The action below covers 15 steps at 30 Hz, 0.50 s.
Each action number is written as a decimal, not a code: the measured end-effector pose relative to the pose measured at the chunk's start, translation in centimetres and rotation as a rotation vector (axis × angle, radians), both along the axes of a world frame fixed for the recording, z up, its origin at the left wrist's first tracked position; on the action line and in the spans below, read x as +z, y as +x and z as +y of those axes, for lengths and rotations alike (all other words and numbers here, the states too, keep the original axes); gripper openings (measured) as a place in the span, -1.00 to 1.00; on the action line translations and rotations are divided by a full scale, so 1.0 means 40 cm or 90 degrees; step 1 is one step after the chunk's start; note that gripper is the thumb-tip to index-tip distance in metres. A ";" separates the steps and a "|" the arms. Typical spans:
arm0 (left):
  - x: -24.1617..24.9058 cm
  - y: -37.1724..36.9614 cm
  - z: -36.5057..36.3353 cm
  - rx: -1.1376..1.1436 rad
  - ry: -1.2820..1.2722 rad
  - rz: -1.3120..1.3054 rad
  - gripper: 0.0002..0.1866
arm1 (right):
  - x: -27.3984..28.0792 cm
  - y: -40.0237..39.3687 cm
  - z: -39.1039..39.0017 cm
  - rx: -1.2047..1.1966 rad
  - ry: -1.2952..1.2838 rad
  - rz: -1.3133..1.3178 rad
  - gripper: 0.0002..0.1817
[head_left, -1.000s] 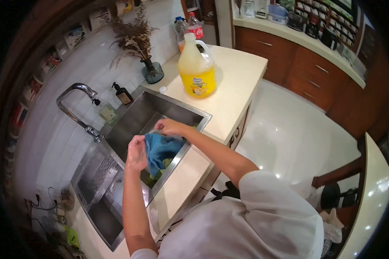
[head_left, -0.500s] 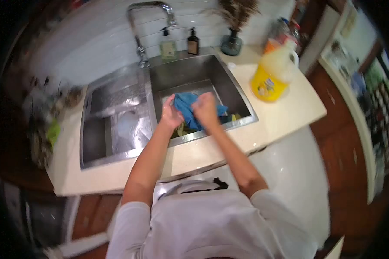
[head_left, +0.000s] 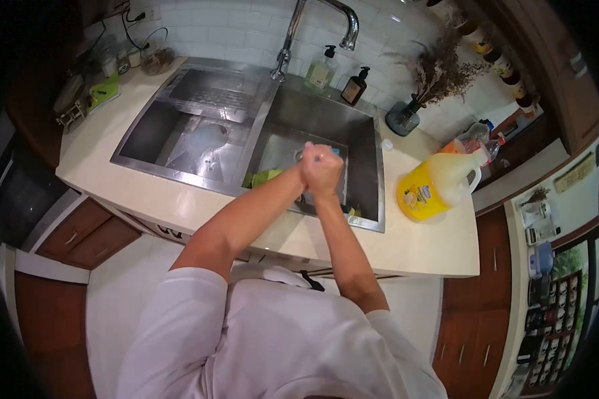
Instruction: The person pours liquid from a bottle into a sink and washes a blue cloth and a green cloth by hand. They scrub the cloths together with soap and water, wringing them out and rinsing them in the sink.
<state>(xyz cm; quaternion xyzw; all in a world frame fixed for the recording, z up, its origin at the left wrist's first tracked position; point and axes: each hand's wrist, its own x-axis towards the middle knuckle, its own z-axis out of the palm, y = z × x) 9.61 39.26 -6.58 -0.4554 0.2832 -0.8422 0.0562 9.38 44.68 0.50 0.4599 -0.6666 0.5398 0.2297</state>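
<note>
the left hand (head_left: 307, 161) and right hand (head_left: 324, 175) meet above the sink (head_left: 363, 149), fingers clenched around a mostly hidden blue cloth (head_left: 336, 151).

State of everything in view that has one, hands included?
Left hand: closed, against right hand
Right hand: closed
Blue cloth: gripped, mostly hidden
Green item: crumpled, in sink
Faucet: no flow visible
Yellow jug: upright
Clear pump bottle: upright
Dark pump bottle: upright
Vase: upright, holding dried stems
</note>
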 end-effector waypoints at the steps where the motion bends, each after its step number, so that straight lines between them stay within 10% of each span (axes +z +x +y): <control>1: 0.054 0.043 -0.011 0.005 -0.241 -0.431 -0.71 | -0.004 -0.010 0.004 -0.009 0.008 -0.042 -0.72; 2: 0.107 0.078 -0.022 0.009 -0.485 -0.858 -0.67 | -0.005 -0.027 0.010 -0.020 0.014 -0.082 -0.71; 7: 0.295 0.193 -0.088 0.039 -0.637 -0.767 -0.59 | -0.064 -0.219 0.094 -0.148 0.291 -0.365 -0.74; 9: 0.285 0.224 -0.110 0.130 -0.542 -0.771 -0.64 | -0.061 -0.212 0.093 0.277 -0.043 -0.947 -0.68; 15: 0.112 0.170 -0.168 0.129 -0.606 -0.924 -0.68 | -0.081 -0.136 0.136 0.321 0.580 -0.555 -0.63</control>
